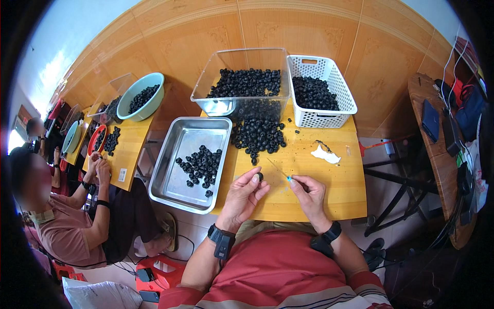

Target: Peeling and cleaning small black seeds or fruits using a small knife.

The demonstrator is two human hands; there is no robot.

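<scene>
Between the thumb and fingers of my left hand (pixel 241 196) is a small round black part (pixel 259 176), with what looks like a hole in it. My right hand (pixel 311 199) pinches a thin tool (pixel 288 178) with a teal hub and a fine needle-like tip pointing up and left. The tip stays apart from the black part. A heap of similar black parts (pixel 257 136) lies on the yellow wooden table (pixel 293 206) beyond my left hand. To the left, a shallow metal tray (pixel 172 141) holds a loose group of them.
A clear plastic bin (pixel 239 50) and a white perforated basket (pixel 321 119), both holding black parts, stand at the back. A torn white scrap (pixel 325 154) lies at right. On the left, a person (pixel 67 221) works at another table with a pale green basin (pixel 154 105).
</scene>
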